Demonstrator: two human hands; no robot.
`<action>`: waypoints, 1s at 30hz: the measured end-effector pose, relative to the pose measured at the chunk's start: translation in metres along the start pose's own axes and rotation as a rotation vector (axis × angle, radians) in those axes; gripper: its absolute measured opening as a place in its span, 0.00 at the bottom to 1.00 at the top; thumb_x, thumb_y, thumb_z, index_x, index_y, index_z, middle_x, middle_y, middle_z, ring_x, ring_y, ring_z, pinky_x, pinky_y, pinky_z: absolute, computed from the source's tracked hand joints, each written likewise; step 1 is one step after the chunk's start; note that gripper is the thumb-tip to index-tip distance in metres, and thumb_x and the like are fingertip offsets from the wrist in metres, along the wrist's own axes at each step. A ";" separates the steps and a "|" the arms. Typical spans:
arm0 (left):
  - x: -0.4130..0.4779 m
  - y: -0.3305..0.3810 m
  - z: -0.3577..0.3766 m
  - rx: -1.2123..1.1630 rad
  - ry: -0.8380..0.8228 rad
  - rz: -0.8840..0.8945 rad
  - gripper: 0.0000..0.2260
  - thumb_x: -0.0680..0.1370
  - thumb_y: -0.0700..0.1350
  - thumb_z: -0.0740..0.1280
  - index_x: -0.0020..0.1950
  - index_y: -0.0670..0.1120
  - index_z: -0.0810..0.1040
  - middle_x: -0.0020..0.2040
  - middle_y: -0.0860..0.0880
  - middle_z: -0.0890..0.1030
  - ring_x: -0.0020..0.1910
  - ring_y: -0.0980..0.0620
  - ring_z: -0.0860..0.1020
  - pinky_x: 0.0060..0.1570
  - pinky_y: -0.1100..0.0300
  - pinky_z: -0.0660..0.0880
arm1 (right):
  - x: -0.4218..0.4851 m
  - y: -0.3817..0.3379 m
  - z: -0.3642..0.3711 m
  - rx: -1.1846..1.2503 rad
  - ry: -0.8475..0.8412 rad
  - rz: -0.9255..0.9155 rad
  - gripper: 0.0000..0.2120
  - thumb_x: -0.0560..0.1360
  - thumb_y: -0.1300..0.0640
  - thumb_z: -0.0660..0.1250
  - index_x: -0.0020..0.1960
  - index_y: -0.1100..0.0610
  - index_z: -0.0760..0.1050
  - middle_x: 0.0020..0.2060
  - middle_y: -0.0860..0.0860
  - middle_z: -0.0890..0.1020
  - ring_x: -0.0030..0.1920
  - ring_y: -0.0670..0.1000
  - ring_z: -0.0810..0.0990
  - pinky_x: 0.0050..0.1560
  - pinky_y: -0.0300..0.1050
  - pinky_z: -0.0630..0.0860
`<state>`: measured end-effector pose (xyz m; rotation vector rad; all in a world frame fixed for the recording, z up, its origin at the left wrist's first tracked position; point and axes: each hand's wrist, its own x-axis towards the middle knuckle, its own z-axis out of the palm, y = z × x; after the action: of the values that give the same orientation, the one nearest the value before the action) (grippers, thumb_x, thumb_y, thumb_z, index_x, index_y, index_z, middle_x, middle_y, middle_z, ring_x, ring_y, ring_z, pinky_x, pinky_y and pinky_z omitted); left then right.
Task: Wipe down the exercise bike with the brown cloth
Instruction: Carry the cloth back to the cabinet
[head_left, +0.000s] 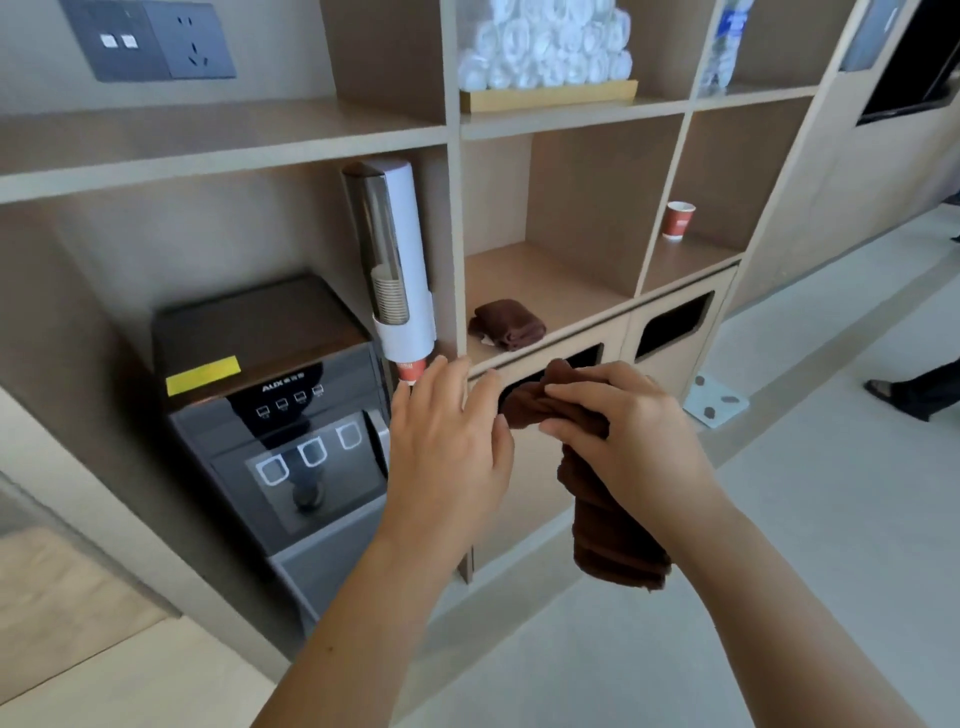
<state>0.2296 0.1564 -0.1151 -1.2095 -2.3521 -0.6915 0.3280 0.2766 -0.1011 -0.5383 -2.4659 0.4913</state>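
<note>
Right hand (639, 441) grips brown cloth (613, 540) — folded cloth (508, 325) sits in shelf cubby (576, 280).

A dark water dispenser (270, 415) stood in the left bay, a cup holder (395, 260) mounted beside it. Rolled white towels (545, 41) were piled on a tray (548, 97) above, a red paper cup (678, 220) in the right cubby.

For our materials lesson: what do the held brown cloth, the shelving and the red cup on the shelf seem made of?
Brown cloth: soft terry-like fabric, matte, hanging limp in ribbed folds. Shelving: probably laminated board, smooth beige wood-look faces. Red cup: likely paper, white rim, printed band.
</note>
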 end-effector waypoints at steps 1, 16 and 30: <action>0.009 -0.009 0.000 0.014 0.001 -0.009 0.14 0.73 0.40 0.68 0.59 0.40 0.76 0.58 0.39 0.76 0.62 0.39 0.72 0.61 0.40 0.66 | 0.012 -0.002 0.005 0.015 -0.003 -0.009 0.14 0.70 0.53 0.71 0.55 0.53 0.80 0.51 0.53 0.80 0.52 0.56 0.76 0.53 0.46 0.72; 0.125 -0.078 -0.021 0.205 0.251 -0.080 0.15 0.72 0.39 0.69 0.58 0.40 0.77 0.59 0.38 0.77 0.62 0.38 0.72 0.60 0.39 0.66 | 0.178 -0.030 0.040 0.264 0.046 -0.274 0.14 0.68 0.56 0.73 0.54 0.55 0.80 0.52 0.53 0.80 0.52 0.56 0.78 0.56 0.50 0.74; 0.184 -0.135 -0.070 0.356 0.420 -0.163 0.15 0.72 0.39 0.68 0.59 0.39 0.77 0.60 0.38 0.76 0.63 0.38 0.71 0.61 0.39 0.65 | 0.277 -0.082 0.048 0.400 0.094 -0.502 0.16 0.68 0.53 0.72 0.56 0.53 0.79 0.54 0.48 0.79 0.56 0.48 0.76 0.60 0.40 0.69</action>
<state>0.0269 0.1628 0.0103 -0.6528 -2.1114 -0.4892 0.0668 0.3270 0.0221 0.2117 -2.2142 0.6999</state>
